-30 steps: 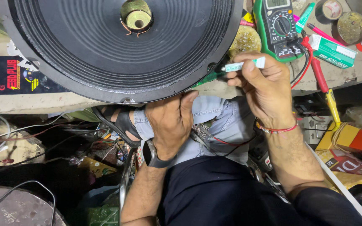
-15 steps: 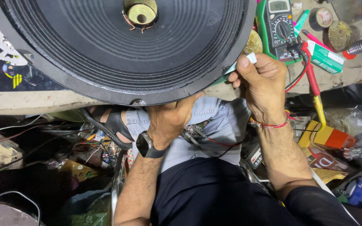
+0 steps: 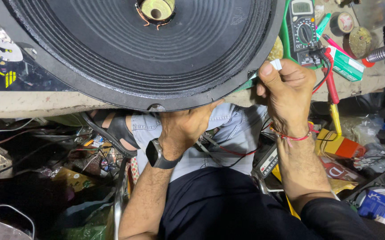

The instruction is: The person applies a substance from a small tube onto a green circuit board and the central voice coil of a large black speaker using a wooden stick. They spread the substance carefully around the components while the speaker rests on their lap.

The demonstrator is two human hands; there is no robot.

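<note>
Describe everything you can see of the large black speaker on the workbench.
The speaker lies face up on the workbench, its near edge overhanging. Its black ribbed cone looks like paper; the yellowish centre hole shows loose copper wire ends. The left hand supports the rim from beneath; the right hand presses a green-and-white tool against the rim.

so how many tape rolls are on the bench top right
2. One tape roll sits just right of the green multimeter; a second tape roll lies beside it, lower right. More may be hidden past the frame edge.
</note>
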